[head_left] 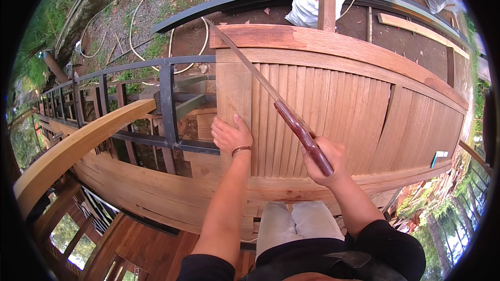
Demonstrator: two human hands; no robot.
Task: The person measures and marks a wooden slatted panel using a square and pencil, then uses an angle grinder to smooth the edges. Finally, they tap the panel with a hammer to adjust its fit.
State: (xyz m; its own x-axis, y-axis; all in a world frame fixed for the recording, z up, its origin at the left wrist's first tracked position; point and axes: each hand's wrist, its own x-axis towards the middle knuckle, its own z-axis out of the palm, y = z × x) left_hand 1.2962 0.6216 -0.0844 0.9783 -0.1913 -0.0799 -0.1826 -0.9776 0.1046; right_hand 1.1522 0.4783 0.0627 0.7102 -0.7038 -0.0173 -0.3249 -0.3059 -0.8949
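Observation:
A handsaw (pixel 244 61) with a long, narrow blade and a glossy reddish-brown handle slants across the wooden panel (pixel 299 119). My right hand (pixel 327 162) is closed around the handle's near end. The blade points to the far left, its tip reaching past the left end of the panel's far board (pixel 281 36). Teeth are too small to make out. My left hand (pixel 232 134) lies open and flat on the wide end board (pixel 233 91) at the panel's left side, holding nothing.
Left of the panel runs a dark metal frame (pixel 167 99). A curved wooden beam (pixel 83 143) rises at the left. Beyond lie dark metal beams (pixel 245 5), a white sack (pixel 307 8) by a wooden post (pixel 326 0), and a pale hose (pixel 136 47). A small blue-and-white item (pixel 437 157) rests at right.

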